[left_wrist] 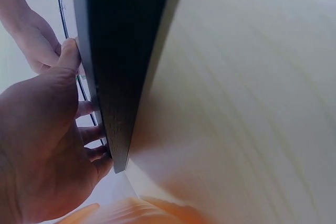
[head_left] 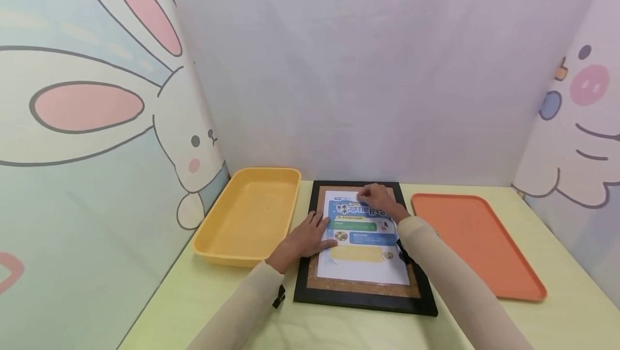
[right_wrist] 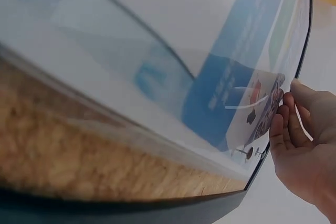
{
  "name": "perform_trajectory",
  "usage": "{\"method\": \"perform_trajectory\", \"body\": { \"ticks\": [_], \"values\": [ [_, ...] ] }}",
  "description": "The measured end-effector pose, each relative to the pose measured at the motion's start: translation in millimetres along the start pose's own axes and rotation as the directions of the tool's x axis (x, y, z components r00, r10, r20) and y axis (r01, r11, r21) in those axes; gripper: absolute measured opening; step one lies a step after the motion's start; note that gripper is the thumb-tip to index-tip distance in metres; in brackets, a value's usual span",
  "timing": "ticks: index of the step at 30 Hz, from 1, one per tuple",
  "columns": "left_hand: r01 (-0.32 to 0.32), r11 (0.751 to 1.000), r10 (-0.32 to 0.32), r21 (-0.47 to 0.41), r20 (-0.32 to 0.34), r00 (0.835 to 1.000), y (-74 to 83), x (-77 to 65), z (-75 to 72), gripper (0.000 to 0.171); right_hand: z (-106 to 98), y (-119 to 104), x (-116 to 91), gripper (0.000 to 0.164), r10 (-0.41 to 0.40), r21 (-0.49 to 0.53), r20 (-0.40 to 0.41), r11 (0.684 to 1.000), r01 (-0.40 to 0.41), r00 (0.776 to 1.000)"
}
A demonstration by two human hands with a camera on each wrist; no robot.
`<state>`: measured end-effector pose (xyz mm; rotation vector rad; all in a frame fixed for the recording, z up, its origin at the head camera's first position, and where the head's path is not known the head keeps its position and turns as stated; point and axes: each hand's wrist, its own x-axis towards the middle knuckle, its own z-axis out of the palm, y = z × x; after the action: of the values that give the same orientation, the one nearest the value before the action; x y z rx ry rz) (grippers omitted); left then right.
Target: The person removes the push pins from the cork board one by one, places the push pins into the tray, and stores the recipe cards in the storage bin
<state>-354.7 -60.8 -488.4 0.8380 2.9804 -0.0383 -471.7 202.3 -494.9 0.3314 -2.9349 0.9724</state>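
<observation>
A printed poster (head_left: pixel 363 270) under clear film lies on a cork board (head_left: pixel 334 284) with a black frame (head_left: pixel 358 301). My left hand (head_left: pixel 310 236) rests on the board's left side, fingers and thumb spread over frame and sheet edge. In the left wrist view those fingers (left_wrist: pixel 90 135) lie along the black rim. At the poster's top middle, my right hand (head_left: pixel 379 197) has its thumb and fingertips brought together in a pinch; what they pinch is hidden by the fingers. A small metal thumbtack (right_wrist: pixel 249 153) stands in the sheet near a corner, close to my right hand (right_wrist: pixel 310 135).
To the left of the board is a deep yellow tray (head_left: pixel 242 231). A flat orange tray (head_left: pixel 477 242) lies to its right on the pale yellow table (head_left: pixel 194 307). A curtain (head_left: pixel 339 81) hangs behind, and walls with cartoon animals stand on both sides.
</observation>
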Motion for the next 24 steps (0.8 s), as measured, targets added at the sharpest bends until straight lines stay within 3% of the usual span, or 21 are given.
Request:
{"method": "perform_trajectory", "body": {
  "ticks": [13, 24],
  "values": [
    [0.004, 1.0, -0.004, 0.021, -0.007, 1.0, -1.0, 2.1, 3.3, 0.086, -9, 8, -2, 0.017, 0.041, 0.005, -0.005, 0.999, -0.041, 0.999],
    [0.004, 1.0, -0.004, 0.013, -0.005, 1.0, 1.0, 0.4, 1.8, 0.084, -21, 14, -8, 0.016, 0.006, 0.048, -0.046, 0.999, -0.004, 0.999]
  ]
}}
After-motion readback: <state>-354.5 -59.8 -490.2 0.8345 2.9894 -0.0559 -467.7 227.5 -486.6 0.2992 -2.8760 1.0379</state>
